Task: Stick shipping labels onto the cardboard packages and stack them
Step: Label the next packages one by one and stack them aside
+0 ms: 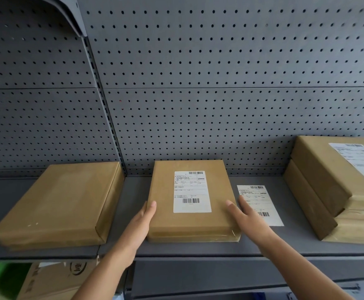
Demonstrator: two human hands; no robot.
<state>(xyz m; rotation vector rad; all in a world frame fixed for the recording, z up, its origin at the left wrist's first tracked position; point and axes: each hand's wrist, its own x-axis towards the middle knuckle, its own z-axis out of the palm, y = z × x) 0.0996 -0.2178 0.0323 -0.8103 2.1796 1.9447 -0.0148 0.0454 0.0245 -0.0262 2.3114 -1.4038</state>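
Head view: a flat brown cardboard package (189, 224) bearing a white printed shipping label (191, 191) lies mid-shelf, near the front edge of the grey metal shelf (263, 243). The left hand (143, 221) lies against its left side and the right hand (244, 215) at its right edge, both with fingers straight. A loose white label (262, 198) lies just right, partly under the right hand. An unlabelled brown package (62, 202) sits towards the left end, a two-package stack (336, 191) towards the right end.

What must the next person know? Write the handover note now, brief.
Left hand: open, against the middle package's left edge.
Right hand: open, at its right edge.
Done: middle package labelled; right stack holds two, top one labelled.
To do: stack the middle package; stick the loose label on the bare package at left, stack it.
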